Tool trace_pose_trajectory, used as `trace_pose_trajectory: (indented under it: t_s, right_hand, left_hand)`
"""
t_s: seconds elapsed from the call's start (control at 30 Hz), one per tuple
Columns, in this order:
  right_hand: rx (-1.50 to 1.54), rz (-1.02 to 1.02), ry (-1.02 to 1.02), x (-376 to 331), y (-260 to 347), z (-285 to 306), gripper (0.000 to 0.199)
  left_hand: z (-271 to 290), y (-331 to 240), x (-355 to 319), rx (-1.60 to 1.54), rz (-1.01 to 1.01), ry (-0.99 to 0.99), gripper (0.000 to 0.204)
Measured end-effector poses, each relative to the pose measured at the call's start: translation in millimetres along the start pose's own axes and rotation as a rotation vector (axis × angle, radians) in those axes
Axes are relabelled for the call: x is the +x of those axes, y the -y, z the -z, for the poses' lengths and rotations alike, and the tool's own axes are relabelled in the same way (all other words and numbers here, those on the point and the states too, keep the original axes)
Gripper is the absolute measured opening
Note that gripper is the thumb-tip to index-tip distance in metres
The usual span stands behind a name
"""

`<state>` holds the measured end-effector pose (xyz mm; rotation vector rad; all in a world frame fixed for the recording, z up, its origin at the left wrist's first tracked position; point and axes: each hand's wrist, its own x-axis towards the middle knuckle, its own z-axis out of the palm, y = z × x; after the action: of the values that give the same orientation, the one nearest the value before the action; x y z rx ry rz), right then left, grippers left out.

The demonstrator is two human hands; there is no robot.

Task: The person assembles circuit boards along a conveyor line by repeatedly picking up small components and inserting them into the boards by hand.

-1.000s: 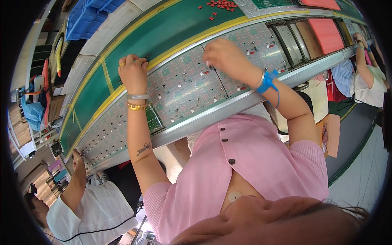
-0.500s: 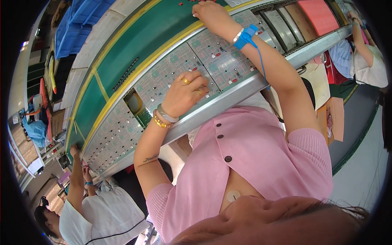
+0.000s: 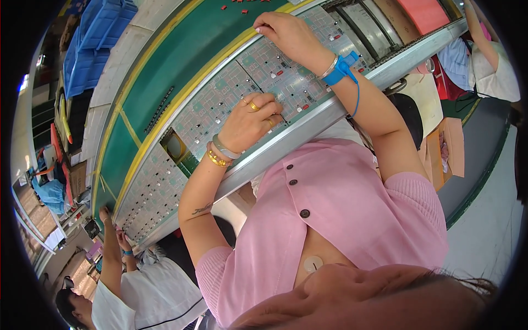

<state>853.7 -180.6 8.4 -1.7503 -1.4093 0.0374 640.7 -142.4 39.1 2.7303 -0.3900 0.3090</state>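
My left hand (image 3: 247, 122) hovers over or rests on a pale green circuit board (image 3: 206, 113), its fingers curled in toward the palm. Whether it holds a small part is hidden. Farther off, my right hand (image 3: 291, 37) is above the yellow edging (image 3: 236, 42) beside a second circuit board (image 3: 294, 82), its thumb and forefinger brought together. Anything between those fingertips is too small to make out. Small red components (image 3: 245, 11) are scattered on the green mat (image 3: 187, 49) beyond it. A blue wrist strap (image 3: 340, 69) with a cord circles my right wrist.
A metal rail (image 3: 275, 146) runs along the near side of the boards. On the mat lies a strip of black components (image 3: 159, 110). Blue bins (image 3: 91, 66) stand at far left. A co-worker in white (image 3: 148, 294) works at lower left; another person (image 3: 495, 69) is at right.
My right hand has come back from the red components toward the yellow edging and the board. My left hand stays curled over the boards. The whole view has shifted slightly.
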Motion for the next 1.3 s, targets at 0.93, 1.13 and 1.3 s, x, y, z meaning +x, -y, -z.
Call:
trace_pose_trajectory:
  t_s: [0.93, 1.13, 1.3]
  right_hand:
    - [0.16, 0.189, 0.267, -64.7, 70.8, 36.7, 0.007]
    - [0.066, 0.258, 0.388, -97.0, 77.9, 28.1, 0.009]
    - [0.009, 0.259, 0.499, -98.8, 81.8, 23.9, 0.005]
  left_hand:
    - [53.5, 29.9, -50.2, 0.522, 0.653, -0.429, 0.01]
    - [60.5, 71.6, -122.4, 0.692, 0.975, -0.275, 0.014]
    - [55.2, 79.1, -123.8, 0.679, 0.976, -0.268, 0.012]
